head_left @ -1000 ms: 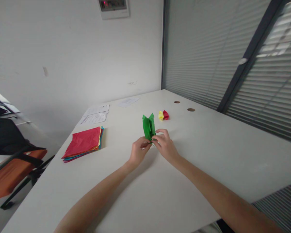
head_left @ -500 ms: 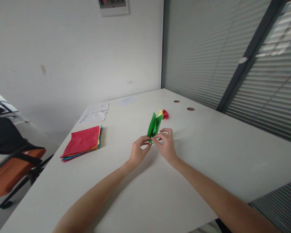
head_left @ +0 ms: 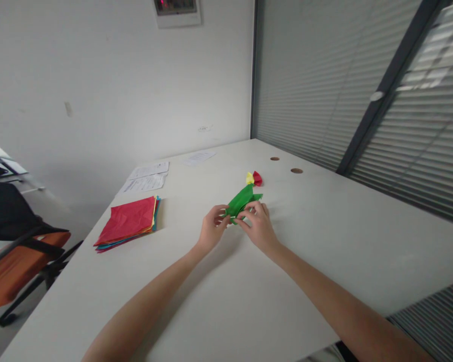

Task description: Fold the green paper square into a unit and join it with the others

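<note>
Pinching green paper over middle of table: fingers of left hand, right hand. Folding seemingly unfinished. From it, gathered yellow-and-red paper is lying at one o'clock; sheet stack, apparently unworked, at nine.

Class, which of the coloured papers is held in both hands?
The green paper, pinched by the left hand and right hand; the red-topped stack and the small yellow-and-red piece lie untouched on the table.
</note>
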Available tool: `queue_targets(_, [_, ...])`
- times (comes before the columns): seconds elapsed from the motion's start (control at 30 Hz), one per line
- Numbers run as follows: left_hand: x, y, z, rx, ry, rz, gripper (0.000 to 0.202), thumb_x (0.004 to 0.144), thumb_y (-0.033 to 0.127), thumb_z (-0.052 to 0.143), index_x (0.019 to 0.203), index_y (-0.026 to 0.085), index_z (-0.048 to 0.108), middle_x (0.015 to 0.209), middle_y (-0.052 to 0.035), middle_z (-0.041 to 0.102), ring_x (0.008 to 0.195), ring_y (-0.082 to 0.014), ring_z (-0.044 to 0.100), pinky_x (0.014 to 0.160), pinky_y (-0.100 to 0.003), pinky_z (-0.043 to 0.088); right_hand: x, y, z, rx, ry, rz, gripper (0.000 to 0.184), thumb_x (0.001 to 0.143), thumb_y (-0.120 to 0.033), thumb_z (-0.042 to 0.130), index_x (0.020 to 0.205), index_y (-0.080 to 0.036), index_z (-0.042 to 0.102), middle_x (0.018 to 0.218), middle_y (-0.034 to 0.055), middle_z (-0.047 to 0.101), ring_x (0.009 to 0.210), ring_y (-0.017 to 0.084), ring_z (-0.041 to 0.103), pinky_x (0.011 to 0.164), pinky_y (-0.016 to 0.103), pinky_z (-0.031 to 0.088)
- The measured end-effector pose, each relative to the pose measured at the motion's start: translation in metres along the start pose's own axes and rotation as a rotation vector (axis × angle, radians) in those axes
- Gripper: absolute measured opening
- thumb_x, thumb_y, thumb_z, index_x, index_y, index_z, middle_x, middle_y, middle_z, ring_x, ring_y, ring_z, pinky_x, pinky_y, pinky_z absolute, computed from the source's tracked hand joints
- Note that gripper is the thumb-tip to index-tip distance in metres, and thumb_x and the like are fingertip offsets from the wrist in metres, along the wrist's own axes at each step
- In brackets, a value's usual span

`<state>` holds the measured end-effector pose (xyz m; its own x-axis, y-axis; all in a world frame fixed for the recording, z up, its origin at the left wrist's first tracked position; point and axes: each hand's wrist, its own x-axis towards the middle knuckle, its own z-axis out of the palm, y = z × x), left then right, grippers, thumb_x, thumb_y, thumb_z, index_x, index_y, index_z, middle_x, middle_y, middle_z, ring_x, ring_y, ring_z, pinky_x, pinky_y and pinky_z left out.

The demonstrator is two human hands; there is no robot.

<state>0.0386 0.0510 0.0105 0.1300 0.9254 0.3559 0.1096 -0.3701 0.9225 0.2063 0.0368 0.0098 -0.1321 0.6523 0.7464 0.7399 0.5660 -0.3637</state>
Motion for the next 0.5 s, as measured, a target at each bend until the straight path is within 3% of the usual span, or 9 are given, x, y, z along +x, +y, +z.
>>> queue_targets(0.2, [0.006,-0.001,-0.005,-0.022,-0.041,-0.042,0.032,0.077,0.033,0.065,0.103,0.017,0.058,0.085,-0.0041,0.066,0.062,-0.0116,0.064,0.055,-0.021,0.051,0.007,0.005,-0.009,0.091,-0.169,-0.132,0.01,0.088,-0.026,0.059,0.084,-0.021,0.066,0.084,0.006,0.06,0.083,0.022,0.054,0.08,0.039,0.044])
queue_targets(0.37, [0.007,-0.003,-0.008,-0.009,-0.03,-0.049,0.031,0.08,0.034,0.061,0.106,0.017,0.057,0.084,-0.0041,0.065,0.065,-0.0134,0.066,0.054,-0.022,0.051,0.007,0.011,-0.011,0.18,-0.322,-0.263,0.022,0.093,-0.021,0.049,0.108,-0.021,0.065,0.083,0.0054,0.062,0.081,0.02,0.058,0.075,0.034,0.048])
queue_targets(0.5, [0.007,-0.001,-0.009,-0.014,0.017,-0.054,0.032,0.079,0.036,0.063,0.104,0.017,0.057,0.085,-0.0044,0.066,0.064,-0.013,0.066,0.053,-0.021,0.051,0.003,0.014,-0.011,0.224,-0.334,-0.27,0.023,0.093,-0.017,0.047,0.097,-0.021,0.07,0.092,0.0068,0.059,0.081,0.017,0.06,0.075,0.031,0.05])
